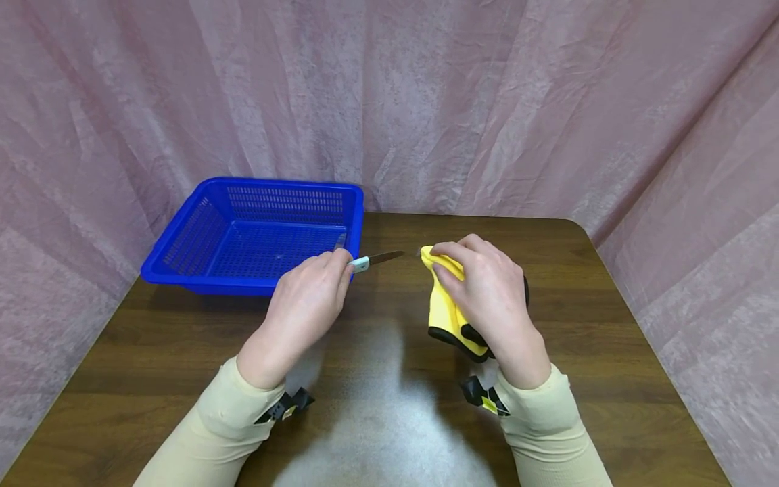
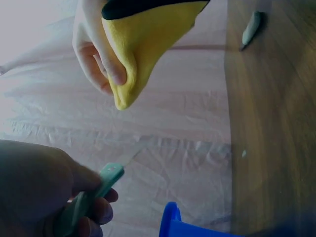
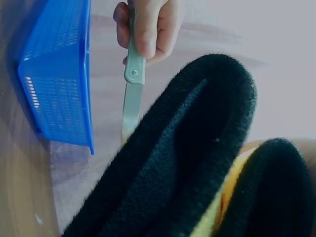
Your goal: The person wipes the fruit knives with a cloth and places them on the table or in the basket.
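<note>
My left hand (image 1: 309, 296) grips the pale green handle of a knife (image 1: 361, 264), and its blade (image 1: 386, 257) points right, toward the cloth. In the right wrist view the knife blade (image 3: 132, 106) is partly covered by the cloth's dark edge. My right hand (image 1: 489, 287) pinches a yellow cloth (image 1: 443, 297) with black edging between thumb and fingers. The cloth hangs in folds below the fingertips. A gap separates blade and cloth in the head view.
A blue plastic basket (image 1: 243, 279) stands at the left back of the brown table (image 1: 389, 230); a blade-like piece (image 1: 341, 240) shows inside its right end. A small pale green object (image 2: 252, 27) with a dark tip lies on the table. Pink curtains (image 1: 426, 101) hang behind.
</note>
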`<control>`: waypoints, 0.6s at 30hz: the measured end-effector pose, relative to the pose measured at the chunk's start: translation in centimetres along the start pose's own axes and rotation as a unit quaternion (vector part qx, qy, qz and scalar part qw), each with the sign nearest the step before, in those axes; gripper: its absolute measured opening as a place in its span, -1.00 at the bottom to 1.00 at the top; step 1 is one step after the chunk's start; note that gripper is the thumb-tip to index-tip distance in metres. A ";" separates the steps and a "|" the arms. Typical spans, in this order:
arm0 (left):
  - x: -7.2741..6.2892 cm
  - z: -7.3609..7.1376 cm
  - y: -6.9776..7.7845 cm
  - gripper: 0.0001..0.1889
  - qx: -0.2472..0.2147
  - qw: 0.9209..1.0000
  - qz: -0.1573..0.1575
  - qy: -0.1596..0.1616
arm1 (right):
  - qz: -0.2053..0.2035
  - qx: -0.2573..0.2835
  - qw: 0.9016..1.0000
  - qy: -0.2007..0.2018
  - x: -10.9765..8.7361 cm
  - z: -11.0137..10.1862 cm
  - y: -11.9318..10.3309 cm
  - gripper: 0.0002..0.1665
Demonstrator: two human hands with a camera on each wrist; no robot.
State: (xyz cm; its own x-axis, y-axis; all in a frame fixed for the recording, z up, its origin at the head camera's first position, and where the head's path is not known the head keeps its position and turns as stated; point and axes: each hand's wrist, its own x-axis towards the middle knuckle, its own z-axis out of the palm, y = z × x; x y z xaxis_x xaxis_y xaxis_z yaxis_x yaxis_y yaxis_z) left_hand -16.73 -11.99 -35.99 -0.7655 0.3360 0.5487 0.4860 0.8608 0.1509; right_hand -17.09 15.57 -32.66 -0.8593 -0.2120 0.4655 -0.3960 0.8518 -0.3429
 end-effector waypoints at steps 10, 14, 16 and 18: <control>0.0 -0.1 -0.8 -0.81 -0.011 1.000 -0.018 -0.019 | -0.009 -0.001 1.000 -0.004 0.0 0.1 -0.3 -0.74; 0.0 -0.4 -1.1 -0.75 -0.007 1.000 -0.023 -0.019 | -0.014 -0.002 1.000 -0.004 0.0 0.2 -0.4 -0.75; 0.0 -0.5 -1.3 -0.74 0.000 1.000 -0.021 -0.015 | -0.016 -0.001 1.000 -0.003 -0.1 0.3 -0.4 -0.75; -0.1 -0.6 -1.5 -0.74 0.007 1.000 -0.017 -0.011 | -0.017 -0.001 1.000 -0.003 -0.1 0.4 -0.5 -0.75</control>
State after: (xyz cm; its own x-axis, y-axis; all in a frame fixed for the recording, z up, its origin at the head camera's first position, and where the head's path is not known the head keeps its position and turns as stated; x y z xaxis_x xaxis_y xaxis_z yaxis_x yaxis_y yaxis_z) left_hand -17.17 -13.56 -35.74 -0.7912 0.3144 0.5245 0.4534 0.8771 0.1582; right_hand -16.91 14.99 -32.82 -0.8468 -0.2436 0.4729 -0.4247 0.8449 -0.3252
